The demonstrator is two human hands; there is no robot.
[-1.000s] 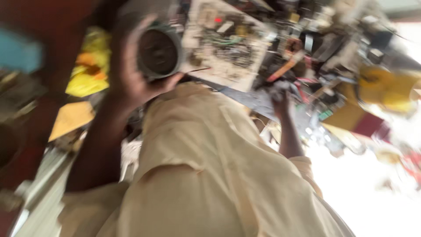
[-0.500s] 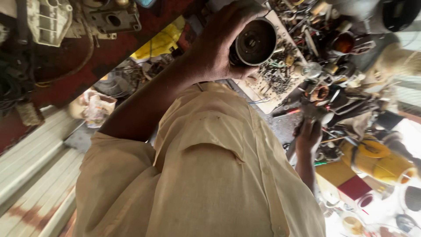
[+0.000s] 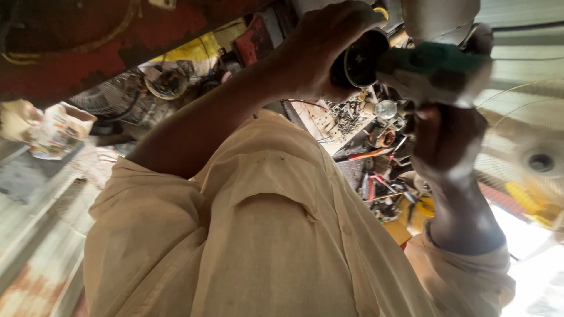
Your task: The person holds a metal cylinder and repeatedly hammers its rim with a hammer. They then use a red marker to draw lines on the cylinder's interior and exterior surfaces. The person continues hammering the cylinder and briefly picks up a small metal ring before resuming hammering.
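Cluttered workbench (image 3: 376, 176) behind; left hand (image 3: 317, 53) grips round metal motor (image 3: 361, 58).

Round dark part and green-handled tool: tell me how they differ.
The round dark part is a short cylinder with a shiny rim; the green-handled tool is longer and pale at its ends. The round dark part sits in the left hand, the green-handled tool in the right hand. Both are held up close together.
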